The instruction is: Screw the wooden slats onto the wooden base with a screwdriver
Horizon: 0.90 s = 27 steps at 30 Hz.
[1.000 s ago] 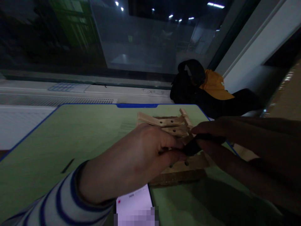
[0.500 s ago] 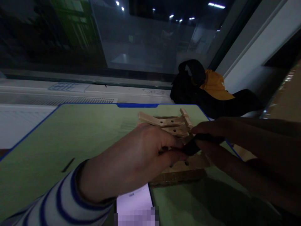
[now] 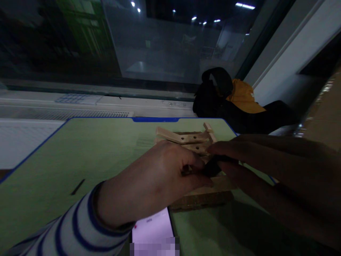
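My left hand, in a striped sleeve, rests on a flat wooden board on the green table. Its fingers are curled and pinch something small that I cannot make out. My right hand reaches in from the right, very dark, its thumb and fingers closed on a small black object. That object meets the left hand's fingertips. Just behind both hands lies a stack of pale wooden slats with drilled holes.
A lit phone screen lies at the near edge under my left wrist. A black bag with an orange cap sits past the table's right corner. A window sill and dark window run along the far side.
My right hand has shifted a little left and closer to the left hand, carrying the black object with it. The left hand has barely moved.
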Each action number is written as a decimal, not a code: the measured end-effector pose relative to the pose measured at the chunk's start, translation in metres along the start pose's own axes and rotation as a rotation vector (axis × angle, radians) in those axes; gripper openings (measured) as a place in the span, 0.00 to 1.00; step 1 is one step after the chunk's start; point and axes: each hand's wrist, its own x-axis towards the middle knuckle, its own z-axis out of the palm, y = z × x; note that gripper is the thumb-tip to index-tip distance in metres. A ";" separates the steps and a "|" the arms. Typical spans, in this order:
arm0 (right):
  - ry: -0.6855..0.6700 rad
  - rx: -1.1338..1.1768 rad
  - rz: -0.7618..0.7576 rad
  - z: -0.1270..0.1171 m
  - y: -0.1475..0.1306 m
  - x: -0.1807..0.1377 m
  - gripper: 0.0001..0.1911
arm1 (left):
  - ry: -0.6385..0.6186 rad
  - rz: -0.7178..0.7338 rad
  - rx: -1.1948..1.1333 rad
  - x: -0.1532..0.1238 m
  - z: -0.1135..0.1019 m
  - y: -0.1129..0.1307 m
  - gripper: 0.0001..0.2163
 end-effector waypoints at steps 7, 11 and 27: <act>-0.016 0.022 -0.010 0.000 -0.004 0.004 0.17 | 0.013 0.025 0.029 0.002 0.001 0.001 0.06; 0.034 0.006 0.018 0.001 -0.001 0.004 0.15 | 0.032 0.035 0.089 0.000 0.000 0.001 0.05; 0.059 0.137 -0.059 -0.005 -0.011 0.002 0.12 | 0.005 0.039 0.257 -0.005 -0.005 0.013 0.10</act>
